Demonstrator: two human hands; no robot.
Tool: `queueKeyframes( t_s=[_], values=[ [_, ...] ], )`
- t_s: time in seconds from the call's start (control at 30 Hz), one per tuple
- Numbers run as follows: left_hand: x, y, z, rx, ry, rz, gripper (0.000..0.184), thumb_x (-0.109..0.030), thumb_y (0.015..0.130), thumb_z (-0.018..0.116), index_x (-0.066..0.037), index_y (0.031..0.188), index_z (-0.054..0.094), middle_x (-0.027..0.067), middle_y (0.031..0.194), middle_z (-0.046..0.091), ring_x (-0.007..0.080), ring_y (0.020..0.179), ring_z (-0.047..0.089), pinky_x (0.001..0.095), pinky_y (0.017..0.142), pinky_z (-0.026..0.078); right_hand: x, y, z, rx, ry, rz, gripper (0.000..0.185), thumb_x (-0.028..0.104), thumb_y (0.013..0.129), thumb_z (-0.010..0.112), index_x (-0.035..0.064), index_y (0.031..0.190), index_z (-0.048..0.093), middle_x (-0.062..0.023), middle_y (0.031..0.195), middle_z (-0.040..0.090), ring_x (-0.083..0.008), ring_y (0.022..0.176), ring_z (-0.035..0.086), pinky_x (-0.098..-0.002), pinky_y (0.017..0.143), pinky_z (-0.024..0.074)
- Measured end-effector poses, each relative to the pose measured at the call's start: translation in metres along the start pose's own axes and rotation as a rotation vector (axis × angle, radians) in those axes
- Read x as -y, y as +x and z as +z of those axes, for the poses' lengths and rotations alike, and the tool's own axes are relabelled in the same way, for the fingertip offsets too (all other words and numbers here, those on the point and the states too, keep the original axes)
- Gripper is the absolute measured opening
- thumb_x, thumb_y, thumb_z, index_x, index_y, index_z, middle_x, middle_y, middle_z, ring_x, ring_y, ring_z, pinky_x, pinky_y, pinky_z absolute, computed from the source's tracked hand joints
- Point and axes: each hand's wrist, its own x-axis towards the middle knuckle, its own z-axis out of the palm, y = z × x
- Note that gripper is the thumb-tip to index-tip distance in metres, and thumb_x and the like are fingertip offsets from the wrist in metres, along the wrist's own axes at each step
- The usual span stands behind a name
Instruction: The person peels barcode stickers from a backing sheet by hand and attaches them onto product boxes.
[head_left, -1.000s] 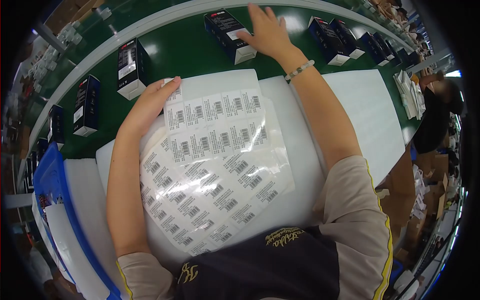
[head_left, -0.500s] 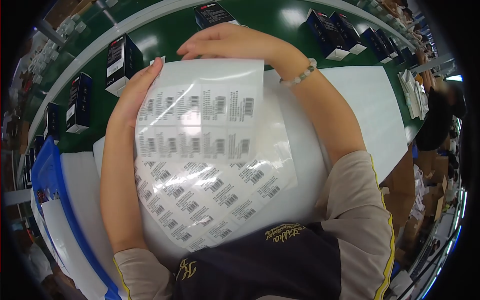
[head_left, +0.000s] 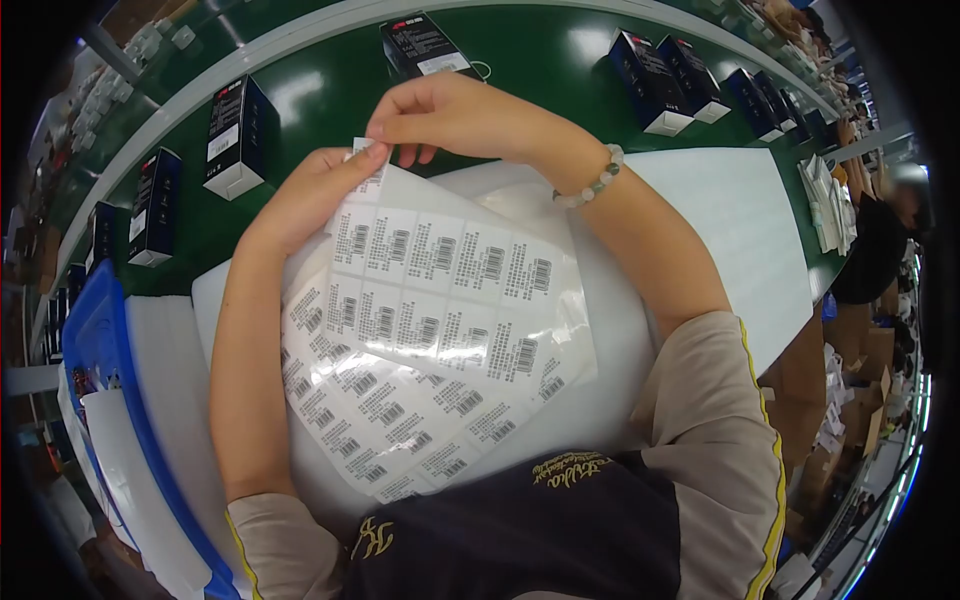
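Note:
My left hand (head_left: pixel 305 200) grips the upper left corner of a sheet of barcode labels (head_left: pixel 430 285), its thumb lying on top. A single barcode label (head_left: pixel 368 178) shows at that corner, beside the thumb. My right hand (head_left: pixel 445 118), with a beaded bracelet at the wrist, has thumb and forefinger pinched on this label's upper edge. Whether the label is partly peeled I cannot tell. Under the held sheet lie more label sheets (head_left: pixel 405 440), turned at an angle and resting on white foam sheeting (head_left: pixel 620 290).
Dark printed boxes stand along the green conveyor belt (head_left: pixel 310 120), including one box (head_left: pixel 240 135) near my left hand and another box (head_left: pixel 425 45) beyond my right. A blue tray (head_left: pixel 105 330) is at the left. Folded papers (head_left: pixel 828 205) lie at the right, near another person (head_left: pixel 880 235).
My right hand has come down and left to the sheet's corner and now pinches there. The held sheet has turned and shifted right with my left hand. The belt boxes have shifted slightly.

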Motion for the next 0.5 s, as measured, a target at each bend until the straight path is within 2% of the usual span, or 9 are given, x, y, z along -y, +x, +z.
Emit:
queueKeyframes(
  t_s=[0.27, 0.43, 0.5],
  values=[
    [-0.006, -0.002, 0.006, 0.004, 0.031, -0.023, 0.042, -0.044, 0.086, 0.062, -0.004, 0.074, 0.062, 0.0024, 0.059, 0.059, 0.0031, 0.046, 0.050, 0.0146, 0.040, 0.036, -0.006, 0.001, -0.004, 0.041, 0.093, 0.096, 0.024, 0.027, 0.086, 0.061, 0.0039, 0.088, 0.067, -0.0046, 0.080, 0.064, -0.0113, 0.074, 0.058, -0.0208, 0.067, 0.0467],
    [-0.003, 0.005, 0.008, -0.035, 0.148, 0.001, 0.043, -0.044, 0.086, 0.061, -0.003, 0.074, 0.062, 0.0040, 0.059, 0.060, 0.0039, 0.046, 0.053, 0.0153, 0.040, 0.039, -0.017, 0.005, -0.010, 0.058, 0.019, 0.014, 0.021, 0.023, 0.086, 0.060, 0.0028, 0.088, 0.066, -0.0046, 0.081, 0.063, -0.0111, 0.074, 0.058, -0.0208, 0.068, 0.0467],
    [-0.008, 0.006, 0.008, -0.056, 0.104, -0.014, 0.043, -0.043, 0.086, 0.061, -0.002, 0.075, 0.063, 0.0048, 0.059, 0.060, 0.0043, 0.046, 0.053, 0.0155, 0.040, 0.040, -0.017, 0.006, -0.015, -0.043, -0.068, -0.024, 0.020, 0.020, 0.087, 0.058, 0.0022, 0.088, 0.066, -0.0048, 0.082, 0.064, -0.0111, 0.074, 0.058, -0.0209, 0.069, 0.0468]
  ],
)
